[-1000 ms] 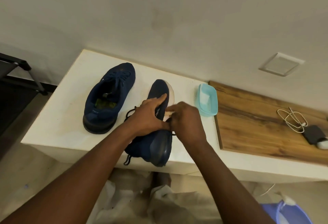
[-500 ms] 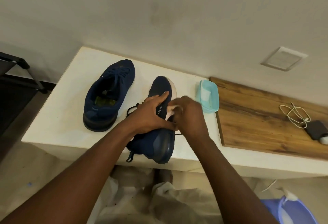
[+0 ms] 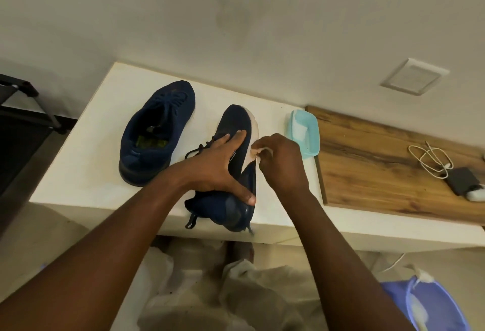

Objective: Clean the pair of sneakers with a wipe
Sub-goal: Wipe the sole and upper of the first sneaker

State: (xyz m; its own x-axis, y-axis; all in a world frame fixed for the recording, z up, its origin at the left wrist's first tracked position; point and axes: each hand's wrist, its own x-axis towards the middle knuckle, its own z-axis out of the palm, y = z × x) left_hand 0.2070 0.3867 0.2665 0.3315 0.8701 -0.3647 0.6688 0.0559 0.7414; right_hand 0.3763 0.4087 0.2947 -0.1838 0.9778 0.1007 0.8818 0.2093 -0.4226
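Fingers of right hand: curled, pinching a small white wipe against the pale sole edge of the nearer sneaker. Most of the wipe is hidden inside the grip.

Left hand: fingers laid nearly straight across the dark blue upper, thumb stretched along the heel side, pressing the shoe steady. This hand covers the shoe's middle and part of its laces.

Nearer sneaker: tipped onto its side, sole facing right, toe toward the wall, heel at the front edge of the white table.

Second sneaker: same dark blue, upright on its sole, just left of the first, not touched.

Teal tub: open, white sheets inside, near the right hand, at the edge of a wooden board.

On the board's far right: coiled white cable, black adapter.

Wall plate above the board. Black rack at far left. Purple basin on the floor, lower right.
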